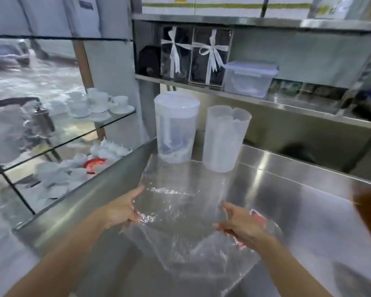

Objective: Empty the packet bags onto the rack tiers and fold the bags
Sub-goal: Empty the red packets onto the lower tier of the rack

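The head camera looks down on a steel counter [298,206], and there is only this one view. A clear plastic bag [180,211] lies flattened on the counter in the near middle, its far edge reaching almost to two translucent plastic jugs, a lidded jug [176,127] on the left and an open jug [224,138] just right of it. The bag looks empty; no packets show inside it.

The left hand [124,211] rests at the bag's left edge with fingers extended, thumb and fingers seeming to nip the film, though blur makes a firm grip hard to confirm. The right hand [240,226] sits at the bag's right edge, fingers loosely spread and curled over the plastic; whether it pinches the film cannot be told. Something red and white [257,217] peeks out just beyond the right hand, too blurred to identify.

Judging from this, the emptying of this bag is done and the folding step is in hand. The next move likely calls for both hands to hold opposite edges, smooth the film flat, and bring one side over the other while keeping the slippery plastic from bunching.
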Action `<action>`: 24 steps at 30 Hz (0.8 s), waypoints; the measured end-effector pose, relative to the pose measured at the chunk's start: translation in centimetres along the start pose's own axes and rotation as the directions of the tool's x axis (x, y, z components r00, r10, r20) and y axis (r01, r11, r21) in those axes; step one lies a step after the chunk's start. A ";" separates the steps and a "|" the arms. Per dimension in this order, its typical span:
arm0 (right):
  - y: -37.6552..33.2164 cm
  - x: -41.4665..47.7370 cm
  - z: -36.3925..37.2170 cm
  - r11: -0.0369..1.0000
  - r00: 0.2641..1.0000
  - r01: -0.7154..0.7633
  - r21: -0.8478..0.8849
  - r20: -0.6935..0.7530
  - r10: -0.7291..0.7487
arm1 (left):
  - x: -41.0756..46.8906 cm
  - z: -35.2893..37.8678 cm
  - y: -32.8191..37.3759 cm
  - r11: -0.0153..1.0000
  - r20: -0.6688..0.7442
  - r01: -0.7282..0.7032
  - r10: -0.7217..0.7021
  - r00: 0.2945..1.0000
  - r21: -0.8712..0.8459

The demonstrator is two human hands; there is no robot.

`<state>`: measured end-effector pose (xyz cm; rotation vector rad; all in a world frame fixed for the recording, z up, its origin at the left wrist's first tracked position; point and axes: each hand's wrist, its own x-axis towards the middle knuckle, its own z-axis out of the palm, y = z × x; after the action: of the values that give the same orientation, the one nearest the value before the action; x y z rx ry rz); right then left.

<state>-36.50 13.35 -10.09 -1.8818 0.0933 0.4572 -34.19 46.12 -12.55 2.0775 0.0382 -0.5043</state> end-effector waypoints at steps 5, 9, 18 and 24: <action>2.3 4.0 5.9 0.987 0.997 -0.066 -0.149 0.018 0.069 | 1.2 -1.2 -3.9 0.967 -0.108 0.028 -0.001 0.994 0.254; 4.0 5.7 8.6 0.949 0.996 -0.088 -0.302 -0.015 0.088 | 1.4 -0.8 -5.7 0.896 -0.105 0.125 -0.088 0.991 0.426; 2.4 4.3 7.9 0.894 0.988 -0.080 -0.441 -0.157 0.011 | 3.5 -1.7 -5.3 0.657 -0.146 0.236 -0.190 0.971 0.716; 4.0 0.8 4.4 0.772 0.944 -0.133 -0.622 -0.316 -0.092 | 4.3 6.3 2.2 0.802 -0.159 -0.063 0.194 0.968 0.595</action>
<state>-38.06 16.09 -15.17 -2.6325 0.2023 0.1820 -31.93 39.02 -15.17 2.7180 -0.1549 -0.2128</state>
